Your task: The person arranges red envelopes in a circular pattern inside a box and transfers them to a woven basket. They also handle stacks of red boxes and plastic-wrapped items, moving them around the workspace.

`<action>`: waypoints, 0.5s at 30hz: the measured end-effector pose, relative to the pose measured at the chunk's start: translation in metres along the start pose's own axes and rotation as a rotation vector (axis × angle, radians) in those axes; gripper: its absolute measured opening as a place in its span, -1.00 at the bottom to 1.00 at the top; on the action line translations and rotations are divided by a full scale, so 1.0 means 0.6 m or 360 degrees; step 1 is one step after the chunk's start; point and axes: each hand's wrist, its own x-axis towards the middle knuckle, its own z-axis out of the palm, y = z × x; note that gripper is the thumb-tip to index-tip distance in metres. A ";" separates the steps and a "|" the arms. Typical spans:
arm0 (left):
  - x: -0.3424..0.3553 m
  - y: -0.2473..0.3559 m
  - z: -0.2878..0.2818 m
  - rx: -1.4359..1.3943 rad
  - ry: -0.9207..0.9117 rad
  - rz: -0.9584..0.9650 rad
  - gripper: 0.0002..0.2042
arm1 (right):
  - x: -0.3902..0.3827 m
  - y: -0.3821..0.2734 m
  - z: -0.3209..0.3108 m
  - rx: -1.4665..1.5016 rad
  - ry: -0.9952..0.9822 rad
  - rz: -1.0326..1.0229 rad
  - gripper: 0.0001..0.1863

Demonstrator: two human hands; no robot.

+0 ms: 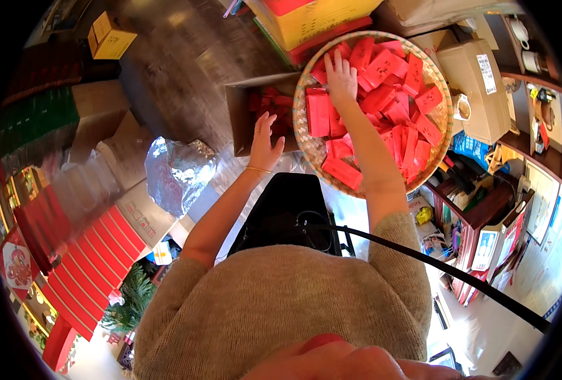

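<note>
Dark wood floor (186, 57), cardboard boxes (477, 88), right hand (340, 79) in basket (306, 136) w/ red packets (382, 69)

head view: camera sits on the person's head | faces: straight down over the fuzzy tan sweater (281, 304) | near: arms close below, round woven basket of red packets (442, 114) a bit farther ahead | edges: lines bend at the rim | views: one

Dark wooden table (186, 57) bearing woven basket (442, 120), open cardboard box (239, 120), crumpled foil (176, 171).
</note>
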 end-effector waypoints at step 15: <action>0.077 0.082 -0.045 0.0036 -0.0161 0.0477 -0.27 | -0.113 -0.027 -0.212 0.1837 -0.0037 0.0235 -0.36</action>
